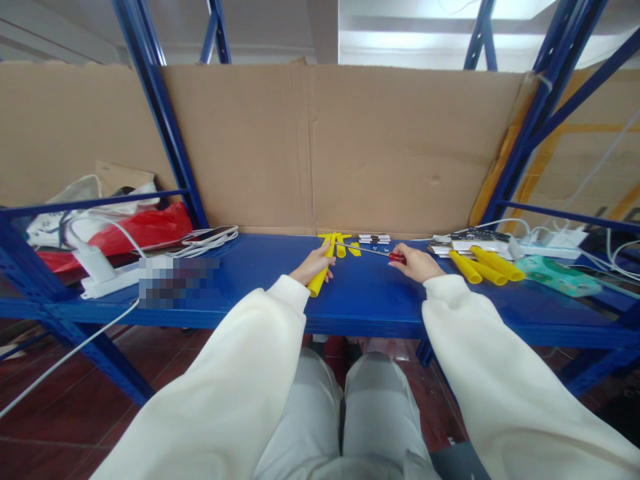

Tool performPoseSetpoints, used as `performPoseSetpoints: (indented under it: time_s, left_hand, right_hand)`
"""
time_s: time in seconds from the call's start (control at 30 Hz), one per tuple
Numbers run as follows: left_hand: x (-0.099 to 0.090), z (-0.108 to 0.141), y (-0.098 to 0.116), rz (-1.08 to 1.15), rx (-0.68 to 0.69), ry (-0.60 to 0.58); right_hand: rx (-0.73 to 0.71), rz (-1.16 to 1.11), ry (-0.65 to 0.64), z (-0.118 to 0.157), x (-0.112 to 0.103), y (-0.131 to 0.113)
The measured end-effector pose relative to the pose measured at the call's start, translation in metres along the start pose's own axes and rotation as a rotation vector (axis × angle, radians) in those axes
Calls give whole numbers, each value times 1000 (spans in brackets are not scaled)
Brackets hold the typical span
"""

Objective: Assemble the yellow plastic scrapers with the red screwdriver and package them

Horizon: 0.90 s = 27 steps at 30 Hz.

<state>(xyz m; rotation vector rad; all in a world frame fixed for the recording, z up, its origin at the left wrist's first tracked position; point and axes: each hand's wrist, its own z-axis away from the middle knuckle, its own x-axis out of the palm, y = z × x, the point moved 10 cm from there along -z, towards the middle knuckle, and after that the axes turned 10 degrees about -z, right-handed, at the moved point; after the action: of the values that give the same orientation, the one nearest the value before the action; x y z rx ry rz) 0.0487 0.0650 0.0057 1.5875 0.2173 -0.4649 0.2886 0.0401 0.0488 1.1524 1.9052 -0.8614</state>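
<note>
A wide sheet of brown cardboard [400, 153] stands upright behind my blue desk [270, 280]. On another cardboard panel [565, 173] to the right there is dark printed lettering [607, 219]; I can only make out what looks like an L, and the frame cuts the rest short.

At the far left lie a red bag [145, 230] and, against it, a white bag [50, 230] with dark markings too small to read; I can't tell what either one holds. On the desk's right side sits a teal packet [557, 275], its contents hidden, and touching it or just beside it are three plain yellow tubes [487, 272] lying side by side.

My hands are apart. My left hand [315, 265] is wrapped around a yellow tube [317, 285] near the middle of the desk: smooth and round, with its open end toward me and a short crosspiece at the far end. My right hand [419, 263] grips the red handle of a screwdriver [367, 251], whose thin metal shaft reaches across to the tube's far end; I can't tell whether the tip sits in anything.

Just right of the tube lie smaller yellow pieces [355, 249], and by them a few tiny screws [386, 249].
</note>
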Motion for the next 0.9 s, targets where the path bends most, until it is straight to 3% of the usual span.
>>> performPoseSetpoints:
  time_s: [0.17, 0.63, 0.9]
  left_hand:
    - [-1, -1, 3, -32, 21, 13]
    - [-3, -17, -5, -176, 83, 20]
    - [-2, -16, -4, -199, 93, 11]
  right_hand:
    - [33, 18, 2, 0, 1, 4]
    - [-60, -8, -2, 1, 0, -11]
    - [12, 34, -16, -1, 5, -2]
